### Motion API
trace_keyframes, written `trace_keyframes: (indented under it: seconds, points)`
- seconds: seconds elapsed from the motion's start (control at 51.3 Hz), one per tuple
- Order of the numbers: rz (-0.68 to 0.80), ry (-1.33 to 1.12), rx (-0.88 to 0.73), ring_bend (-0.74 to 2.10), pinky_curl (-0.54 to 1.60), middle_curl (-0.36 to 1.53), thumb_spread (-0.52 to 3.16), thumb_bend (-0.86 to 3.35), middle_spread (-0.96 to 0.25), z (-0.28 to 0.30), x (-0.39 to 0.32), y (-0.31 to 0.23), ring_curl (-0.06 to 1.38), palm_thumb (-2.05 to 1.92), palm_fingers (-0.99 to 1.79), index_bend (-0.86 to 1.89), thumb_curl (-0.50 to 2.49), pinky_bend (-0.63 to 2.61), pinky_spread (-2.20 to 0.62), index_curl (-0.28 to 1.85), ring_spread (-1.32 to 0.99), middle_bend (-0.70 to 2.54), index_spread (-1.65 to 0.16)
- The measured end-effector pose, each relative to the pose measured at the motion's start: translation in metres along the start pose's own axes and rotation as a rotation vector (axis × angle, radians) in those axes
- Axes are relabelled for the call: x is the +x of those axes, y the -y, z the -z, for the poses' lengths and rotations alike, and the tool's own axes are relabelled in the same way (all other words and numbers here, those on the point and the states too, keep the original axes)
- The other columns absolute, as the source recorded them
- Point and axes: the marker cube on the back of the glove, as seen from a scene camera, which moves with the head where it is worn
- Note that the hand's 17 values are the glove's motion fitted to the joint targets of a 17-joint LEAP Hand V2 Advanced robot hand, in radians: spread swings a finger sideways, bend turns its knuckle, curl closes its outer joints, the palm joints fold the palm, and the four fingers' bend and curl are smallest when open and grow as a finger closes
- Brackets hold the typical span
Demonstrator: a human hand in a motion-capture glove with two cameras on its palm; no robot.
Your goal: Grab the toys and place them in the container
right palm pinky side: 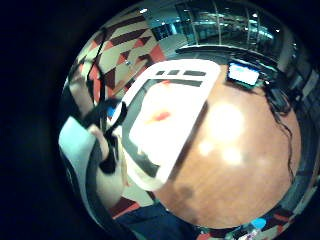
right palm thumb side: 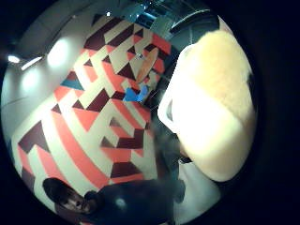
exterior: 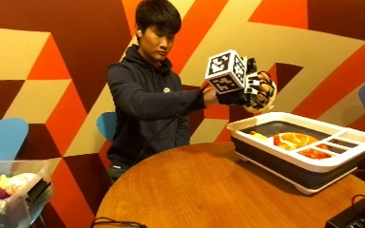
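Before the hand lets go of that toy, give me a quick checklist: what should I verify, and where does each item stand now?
1. Toy held: ok. The gloved right hand grips a pale tan plush toy, which fills the thumb side palm view.
2. Hand raised above the white-rimmed dark plastic container: ok in the outside view.
3. Hand directly over the opening: cannot tell; it looks near the container's far rim.
4. Room inside: ok. An orange toy lies in the main well, with bare floor beside it.
5. Container resting flat on the round wooden table: ok.
6. Toys left on the table: none visible.
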Motion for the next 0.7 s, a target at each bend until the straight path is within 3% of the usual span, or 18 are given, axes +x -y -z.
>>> trace_keyframes:
  seconds: [0.137,0.195,0.215,0.273,0.429,0.702]
  points:
    - [0.028,0.089,-0.067,1.34,0.6,0.84,0.36,0.03,-0.23,-0.049,-0.023,0.005,0.69,0.67,0.31,0.11,0.97,1.38,-0.3,1.25,-0.38,0.8,-0.55]
    - [0.025,0.082,-0.165,1.18,0.6,0.78,0.58,-0.03,-0.17,-0.058,-0.014,0.014,0.66,0.57,-0.15,0.1,0.91,1.35,-0.22,1.17,-0.3,0.63,-0.52]
    - [0.023,0.071,-0.187,1.17,0.59,0.77,0.63,-0.03,-0.16,-0.059,-0.01,0.016,0.66,0.55,-0.14,0.1,0.9,1.34,-0.2,1.15,-0.28,0.61,-0.51]
    - [0.025,0.042,-0.211,0.82,0.54,0.69,0.78,-0.06,-0.09,-0.062,-0.005,0.019,0.55,0.45,-0.48,0.11,0.82,1.29,-0.11,1.06,-0.18,0.45,-0.48]
    - [0.039,-0.021,-0.189,0.48,0.45,0.58,1.01,-0.03,0.0,-0.055,-0.002,0.017,0.41,0.35,-0.37,0.07,0.68,1.1,0.0,0.87,-0.06,0.25,-0.39]
    - [0.043,-0.111,-0.154,0.26,0.36,0.48,1.18,-0.02,0.04,-0.014,0.02,-0.016,0.33,0.31,-0.21,0.11,0.54,0.86,0.05,0.64,0.01,0.15,-0.3]
